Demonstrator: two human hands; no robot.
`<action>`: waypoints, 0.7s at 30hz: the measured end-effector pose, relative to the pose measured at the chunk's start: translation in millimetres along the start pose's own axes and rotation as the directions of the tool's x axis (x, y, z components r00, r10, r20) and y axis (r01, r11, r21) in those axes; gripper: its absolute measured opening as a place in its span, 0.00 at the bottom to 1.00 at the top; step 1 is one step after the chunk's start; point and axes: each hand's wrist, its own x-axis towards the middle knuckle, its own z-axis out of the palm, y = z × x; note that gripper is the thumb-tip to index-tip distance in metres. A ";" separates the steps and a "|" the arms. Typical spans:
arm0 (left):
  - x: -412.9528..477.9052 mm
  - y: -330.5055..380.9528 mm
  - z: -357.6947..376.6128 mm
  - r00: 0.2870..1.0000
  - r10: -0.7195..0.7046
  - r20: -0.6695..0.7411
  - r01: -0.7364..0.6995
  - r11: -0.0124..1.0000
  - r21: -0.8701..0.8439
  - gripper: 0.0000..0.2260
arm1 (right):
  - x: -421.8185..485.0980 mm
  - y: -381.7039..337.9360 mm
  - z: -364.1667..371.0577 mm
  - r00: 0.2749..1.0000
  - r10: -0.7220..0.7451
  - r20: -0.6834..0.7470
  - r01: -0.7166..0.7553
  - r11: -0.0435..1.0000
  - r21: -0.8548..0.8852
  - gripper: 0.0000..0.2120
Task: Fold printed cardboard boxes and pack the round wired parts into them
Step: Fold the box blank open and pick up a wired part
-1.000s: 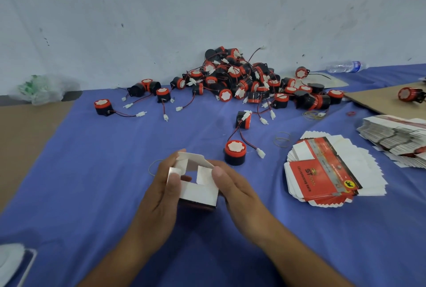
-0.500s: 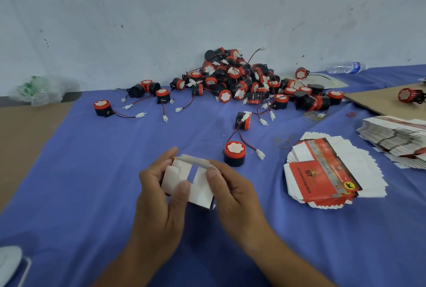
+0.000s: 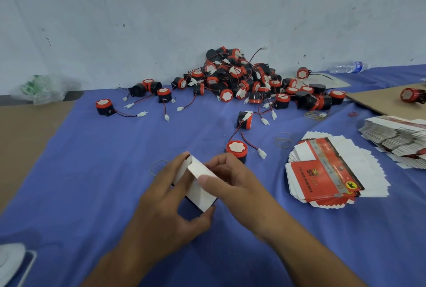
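A small white cardboard box (image 3: 200, 191) is held just above the blue cloth, its plain inner side toward me. My left hand (image 3: 168, 203) grips it from the left and underneath, thumb at its lower corner. My right hand (image 3: 232, 178) holds its right side and presses a white flap down with the thumb. One round red-and-black wired part (image 3: 236, 150) stands just beyond my right hand. A large heap of the same parts (image 3: 237, 79) lies against the wall. A fanned stack of flat printed boxes (image 3: 332, 171) lies to the right.
A second stack of flat boxes (image 3: 396, 136) sits at the far right, beside brown cardboard (image 3: 380, 102) carrying one more part. Rubber bands (image 3: 283, 140) lie on the blue cloth (image 3: 92, 171). A plastic bottle (image 3: 345, 67) and a crumpled bag (image 3: 39, 88) lie by the wall.
The box's open end, with flaps standing up a second ago, now has a flap folded over it. My left hand has shifted lower around the box, and my right thumb has come on top.
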 end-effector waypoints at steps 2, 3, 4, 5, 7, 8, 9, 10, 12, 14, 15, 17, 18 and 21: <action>-0.9 2.3 -1.7 1.000 -0.007 0.010 0.008 0.999 -0.045 0.31 | -1.9 -2.2 0.1 0.999 -0.044 -0.009 0.043 0.996 -0.081 0.14; -1.2 4.2 -3.0 0.998 -0.060 0.008 0.060 0.992 -0.109 0.34 | -3.1 -2.0 1.5 0.996 -0.083 -0.015 0.080 0.988 -0.135 0.16; -0.8 6.3 -4.2 0.992 -0.124 -0.001 0.122 0.978 -0.170 0.37 | -4.6 -0.3 3.0 0.993 -0.120 -0.024 0.113 0.975 -0.193 0.18; -0.5 7.0 -4.2 0.989 -0.145 -0.014 0.140 0.970 -0.199 0.39 | -5.6 1.6 4.5 0.988 -0.152 -0.040 0.138 0.960 -0.244 0.19; -0.9 6.5 -2.0 0.995 -0.083 -0.051 0.074 0.986 -0.149 0.35 | -6.8 5.0 5.9 0.981 -0.185 -0.065 0.152 0.925 -0.348 0.20; -1.1 5.3 -0.2 0.996 -0.034 -0.079 0.026 0.995 -0.097 0.32 | -6.5 6.3 6.1 0.977 -0.203 -0.068 0.157 0.896 -0.415 0.21; -0.7 4.2 1.2 0.995 -0.001 -0.095 -0.005 0.998 -0.060 0.31 | -6.0 7.1 6.0 0.972 -0.227 -0.061 0.171 0.860 -0.481 0.22; -0.5 3.0 2.6 0.994 0.021 -0.104 -0.024 0.999 -0.033 0.29 | -5.7 7.5 6.0 0.965 -0.257 -0.053 0.192 0.829 -0.526 0.22; -0.9 1.6 5.4 0.992 0.066 -0.112 -0.065 0.998 0.012 0.28 | -5.2 7.0 6.0 0.949 -0.312 -0.051 0.236 0.808 -0.539 0.20; -1.2 0.3 7.4 0.988 0.103 -0.112 -0.098 0.994 0.049 0.27 | -4.5 7.0 6.9 0.940 -0.336 -0.053 0.262 0.815 -0.517 0.16; -0.9 -0.4 7.7 0.987 0.114 -0.114 -0.108 0.993 0.056 0.26 | -4.2 7.6 7.4 0.938 -0.343 -0.051 0.270 0.813 -0.516 0.14; 0.0 -0.7 7.5 0.986 0.119 -0.120 -0.113 0.992 0.056 0.26 | -4.4 8.6 7.8 0.930 -0.363 -0.062 0.279 0.805 -0.523 0.12; -0.2 -0.1 7.2 0.985 0.121 -0.125 -0.116 0.992 0.054 0.27 | -4.8 8.6 7.6 0.924 -0.374 -0.074 0.283 0.804 -0.524 0.10; 0.1 2.1 5.7 0.983 0.116 -0.144 -0.110 0.993 0.048 0.27 | -5.8 8.4 7.3 0.920 -0.374 -0.113 0.277 0.828 -0.487 0.14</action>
